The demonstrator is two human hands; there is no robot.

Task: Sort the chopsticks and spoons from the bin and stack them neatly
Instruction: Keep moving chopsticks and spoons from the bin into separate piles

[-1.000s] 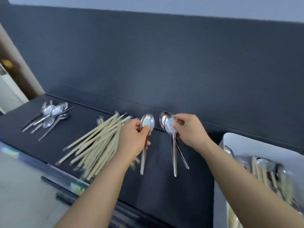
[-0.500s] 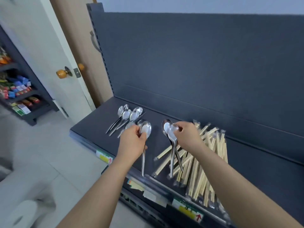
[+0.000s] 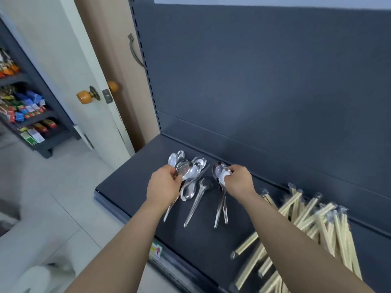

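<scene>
While left hand (image 3: 164,187) pinches spoon (image 3: 185,170) at pile (image 3: 199,162) | right hand (image 3: 239,180) pinches spoons (image 3: 218,171) | open shelf (image 3: 131,187) left of pile

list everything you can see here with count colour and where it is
spoon pile: several, silver, left end of the shelf
single spoon: one, silver, over the pile
spoon bunch: at least two, silver, right of the pile
chopsticks: many, pale, clear wrappers, heaped at right
shelf: one, dark grey
back panel: one, dark grey, behind the shelf
label: one, red arrow, shelf front edge
door: one, white, left
knob: one, orange, on the door
snack rack: one, dark, far left
left hand: pinches the single spoon
right hand: grips the spoon bunch
</scene>
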